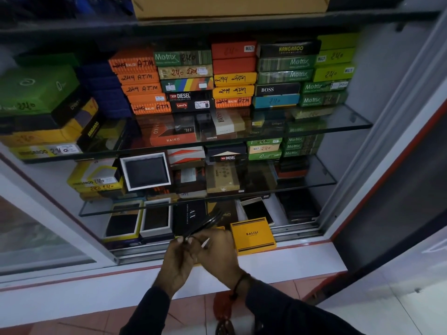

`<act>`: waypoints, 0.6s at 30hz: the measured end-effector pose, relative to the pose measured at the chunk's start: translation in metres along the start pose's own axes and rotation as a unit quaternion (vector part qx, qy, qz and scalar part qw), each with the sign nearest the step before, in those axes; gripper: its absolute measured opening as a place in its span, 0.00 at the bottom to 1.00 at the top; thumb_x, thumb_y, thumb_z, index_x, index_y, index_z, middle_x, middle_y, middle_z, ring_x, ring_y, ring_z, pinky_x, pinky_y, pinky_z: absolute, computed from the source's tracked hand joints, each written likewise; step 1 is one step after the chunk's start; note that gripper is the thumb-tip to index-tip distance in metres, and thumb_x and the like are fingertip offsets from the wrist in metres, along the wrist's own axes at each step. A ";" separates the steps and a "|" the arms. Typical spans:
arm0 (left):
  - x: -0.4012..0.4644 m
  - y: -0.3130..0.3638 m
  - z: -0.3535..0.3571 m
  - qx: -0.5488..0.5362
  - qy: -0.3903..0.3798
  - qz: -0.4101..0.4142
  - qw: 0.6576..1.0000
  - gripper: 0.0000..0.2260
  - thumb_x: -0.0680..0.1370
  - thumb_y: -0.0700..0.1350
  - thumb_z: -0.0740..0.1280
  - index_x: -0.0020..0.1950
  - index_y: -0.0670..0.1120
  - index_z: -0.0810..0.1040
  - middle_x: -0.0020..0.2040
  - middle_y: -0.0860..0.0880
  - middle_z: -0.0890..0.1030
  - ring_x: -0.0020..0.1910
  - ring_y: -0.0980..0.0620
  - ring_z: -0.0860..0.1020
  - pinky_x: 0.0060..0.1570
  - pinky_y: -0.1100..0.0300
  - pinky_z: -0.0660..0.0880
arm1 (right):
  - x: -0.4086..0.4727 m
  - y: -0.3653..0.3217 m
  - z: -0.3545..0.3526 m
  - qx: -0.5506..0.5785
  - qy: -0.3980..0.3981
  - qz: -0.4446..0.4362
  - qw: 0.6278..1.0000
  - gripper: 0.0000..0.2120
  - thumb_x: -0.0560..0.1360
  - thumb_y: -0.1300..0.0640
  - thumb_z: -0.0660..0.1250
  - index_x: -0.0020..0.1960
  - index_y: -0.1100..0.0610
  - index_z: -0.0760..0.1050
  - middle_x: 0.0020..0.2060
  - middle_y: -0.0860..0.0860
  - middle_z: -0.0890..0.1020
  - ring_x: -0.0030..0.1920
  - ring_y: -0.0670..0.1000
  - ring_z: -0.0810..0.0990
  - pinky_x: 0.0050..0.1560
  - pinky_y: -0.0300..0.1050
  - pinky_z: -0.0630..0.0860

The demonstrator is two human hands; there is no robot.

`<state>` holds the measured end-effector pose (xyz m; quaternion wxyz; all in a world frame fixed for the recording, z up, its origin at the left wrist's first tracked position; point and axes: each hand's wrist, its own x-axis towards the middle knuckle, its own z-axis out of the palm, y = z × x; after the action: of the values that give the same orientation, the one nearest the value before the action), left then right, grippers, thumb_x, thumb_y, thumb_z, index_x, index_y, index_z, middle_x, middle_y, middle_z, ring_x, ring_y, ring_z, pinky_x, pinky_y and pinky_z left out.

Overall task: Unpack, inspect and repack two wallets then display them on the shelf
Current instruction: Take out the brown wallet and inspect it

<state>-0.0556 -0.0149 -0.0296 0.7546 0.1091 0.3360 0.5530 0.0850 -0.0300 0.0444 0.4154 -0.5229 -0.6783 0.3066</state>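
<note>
Both hands meet just in front of the cabinet's bottom shelf (302, 232); the left hand (175, 259) pinches the near end of a dark wallet (205, 223), its long axis running up and right; the right hand (219, 250) closes beside it; the yellow box (252, 235) lies just right, nearer the right hand.
</note>
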 end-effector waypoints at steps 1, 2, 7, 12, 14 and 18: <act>0.000 0.004 -0.002 0.020 0.017 0.003 1.000 0.15 0.82 0.43 0.58 0.57 0.38 0.81 0.49 0.39 0.87 0.44 0.47 0.86 0.43 0.57 0.84 | 0.004 0.000 -0.008 0.004 0.013 0.022 1.000 0.08 0.75 0.53 0.68 0.43 0.53 0.85 0.37 0.45 0.87 0.37 0.43 0.84 0.41 0.41 0.81; 0.001 0.007 -0.007 0.050 0.043 0.008 0.998 0.14 0.82 0.43 0.58 0.55 0.38 0.81 0.46 0.40 0.87 0.39 0.48 0.85 0.38 0.59 0.83 | 0.008 0.000 -0.017 0.018 0.018 0.058 0.998 0.06 0.75 0.54 0.70 0.43 0.53 0.85 0.36 0.45 0.86 0.33 0.45 0.84 0.36 0.41 0.81; -0.003 0.022 -0.022 0.087 0.082 0.021 0.993 0.13 0.82 0.45 0.59 0.51 0.38 0.79 0.41 0.40 0.86 0.37 0.48 0.85 0.36 0.59 0.83 | 0.035 0.020 -0.065 0.201 0.015 0.293 0.935 0.05 0.72 0.60 0.74 0.45 0.62 0.84 0.32 0.53 0.84 0.26 0.46 0.80 0.24 0.40 0.74; 0.005 0.011 -0.003 0.081 0.070 -0.004 0.994 0.12 0.83 0.42 0.56 0.50 0.37 0.76 0.36 0.39 0.85 0.31 0.49 0.84 0.32 0.60 0.82 | 0.048 0.048 -0.082 0.316 -0.064 0.419 0.849 0.06 0.74 0.61 0.72 0.49 0.62 0.82 0.32 0.52 0.80 0.30 0.45 0.76 0.28 0.35 0.72; 0.008 0.009 0.000 0.074 0.067 -0.006 0.995 0.12 0.83 0.41 0.55 0.50 0.38 0.76 0.35 0.39 0.85 0.31 0.48 0.84 0.32 0.60 0.82 | 0.048 0.061 -0.084 0.350 -0.082 0.443 0.821 0.07 0.74 0.61 0.71 0.51 0.63 0.81 0.33 0.51 0.79 0.30 0.44 0.76 0.27 0.32 0.72; 0.008 0.010 -0.002 0.078 0.030 -0.010 0.996 0.20 0.83 0.41 0.54 0.45 0.39 0.84 0.36 0.38 0.85 0.31 0.47 0.84 0.32 0.59 0.82 | 0.050 0.079 -0.091 0.343 -0.096 0.448 0.820 0.15 0.74 0.62 0.71 0.59 0.66 0.79 0.38 0.54 0.82 0.35 0.47 0.79 0.33 0.34 0.76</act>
<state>-0.0631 -0.0047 -0.0289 0.7386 0.1474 0.4020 0.5207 0.1958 0.0373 0.0321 0.3174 -0.5607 -0.2568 0.7203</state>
